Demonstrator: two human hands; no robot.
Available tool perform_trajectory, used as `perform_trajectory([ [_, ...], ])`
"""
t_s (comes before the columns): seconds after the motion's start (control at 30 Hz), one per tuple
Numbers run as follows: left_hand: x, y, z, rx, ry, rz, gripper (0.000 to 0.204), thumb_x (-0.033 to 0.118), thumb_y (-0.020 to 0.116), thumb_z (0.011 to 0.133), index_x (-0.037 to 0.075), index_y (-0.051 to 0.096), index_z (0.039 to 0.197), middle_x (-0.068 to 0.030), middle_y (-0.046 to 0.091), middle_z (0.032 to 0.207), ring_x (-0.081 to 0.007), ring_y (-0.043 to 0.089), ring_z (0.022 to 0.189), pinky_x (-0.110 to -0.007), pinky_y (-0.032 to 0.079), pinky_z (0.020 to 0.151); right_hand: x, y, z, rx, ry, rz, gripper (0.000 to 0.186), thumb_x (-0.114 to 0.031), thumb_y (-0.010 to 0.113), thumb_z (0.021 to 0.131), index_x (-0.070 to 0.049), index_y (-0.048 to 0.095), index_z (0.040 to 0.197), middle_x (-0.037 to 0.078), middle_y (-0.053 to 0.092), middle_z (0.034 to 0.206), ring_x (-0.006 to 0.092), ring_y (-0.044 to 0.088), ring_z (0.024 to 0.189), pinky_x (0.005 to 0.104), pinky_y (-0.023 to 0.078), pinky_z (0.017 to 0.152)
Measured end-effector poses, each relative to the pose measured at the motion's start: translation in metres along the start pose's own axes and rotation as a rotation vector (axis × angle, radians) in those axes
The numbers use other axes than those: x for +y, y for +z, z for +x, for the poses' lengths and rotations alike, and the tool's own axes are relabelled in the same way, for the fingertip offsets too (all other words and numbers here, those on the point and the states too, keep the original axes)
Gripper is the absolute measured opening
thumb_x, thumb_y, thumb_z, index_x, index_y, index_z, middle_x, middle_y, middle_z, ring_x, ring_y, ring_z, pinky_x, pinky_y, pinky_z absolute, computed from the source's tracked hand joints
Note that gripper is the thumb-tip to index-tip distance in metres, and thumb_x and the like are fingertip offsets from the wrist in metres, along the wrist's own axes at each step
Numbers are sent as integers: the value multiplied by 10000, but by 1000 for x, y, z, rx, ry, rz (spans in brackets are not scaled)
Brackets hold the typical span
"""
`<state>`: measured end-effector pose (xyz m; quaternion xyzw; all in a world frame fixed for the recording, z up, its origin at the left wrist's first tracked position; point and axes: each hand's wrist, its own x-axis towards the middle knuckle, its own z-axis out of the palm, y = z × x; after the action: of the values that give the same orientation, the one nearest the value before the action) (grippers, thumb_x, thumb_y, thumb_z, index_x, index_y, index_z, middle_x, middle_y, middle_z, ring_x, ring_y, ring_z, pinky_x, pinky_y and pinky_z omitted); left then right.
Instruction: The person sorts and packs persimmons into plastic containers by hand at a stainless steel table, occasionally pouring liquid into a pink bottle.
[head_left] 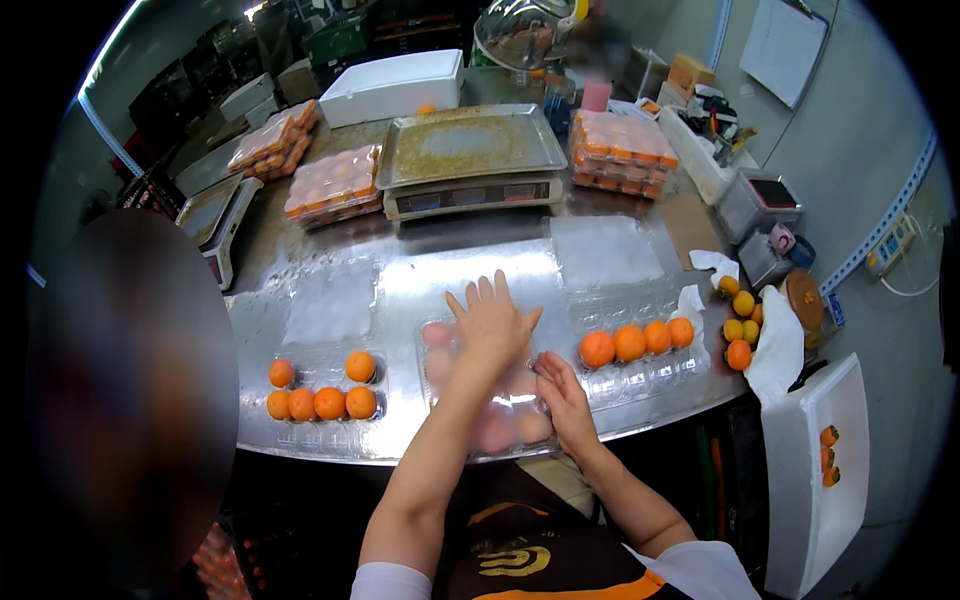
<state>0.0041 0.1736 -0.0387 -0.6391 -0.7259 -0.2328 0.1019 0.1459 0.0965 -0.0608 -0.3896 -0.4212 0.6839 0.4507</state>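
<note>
A clear plastic pack of persimmons [515, 425] lies on the metal table in front of me, its fruit pale under a filmy cover. My left hand [493, 322] is spread flat over the far part of the pack, fingers apart. Along the pack's right edge rests my right hand [566, 398], fingers stretched out and holding nothing. To the left, a clear tray [322, 362] carries several persimmons in a front row and two behind. On the right, another clear tray [640, 378] has a single row of persimmons [629, 343].
A scale [470, 195] with a worn metal pan stands at the back. Stacked fruit packs flank it, left [335, 182] and right [622, 150]. Loose persimmons [738, 354] sit by a white cloth [778, 345] at the right edge. Below is a white foam box [790, 480].
</note>
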Motion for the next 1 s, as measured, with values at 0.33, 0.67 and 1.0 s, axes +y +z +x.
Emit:
perform_trajectory([
  [0.33, -8, 14, 2, 30, 68, -215, 267, 269, 655, 713, 29, 676, 828, -146, 602, 897, -303, 521, 940, -456, 353, 881, 15, -5, 82, 65, -16, -108, 377, -91, 470, 972, 65, 454, 1315, 140, 567, 1220, 196, 554, 1113, 272, 440, 951],
  [0.67, -12, -2, 6, 155, 58, -379, 249, 222, 651, 728, 22, 659, 877, -130, 576, 876, -302, 500, 918, -437, 335, 863, 14, -3, 118, 16, 16, 143, 245, -161, 523, 972, 10, 632, 1110, 50, 650, 985, 112, 607, 856, 234, 488, 765],
  [1.0, -12, -4, 5, 170, 54, -418, 224, 236, 636, 786, 23, 640, 855, -144, 568, 859, -310, 500, 898, -442, 355, 811, 17, -1, 122, -33, 88, 297, 259, -172, 539, 970, 16, 611, 1133, 72, 656, 1045, 141, 614, 939, 252, 494, 826],
])
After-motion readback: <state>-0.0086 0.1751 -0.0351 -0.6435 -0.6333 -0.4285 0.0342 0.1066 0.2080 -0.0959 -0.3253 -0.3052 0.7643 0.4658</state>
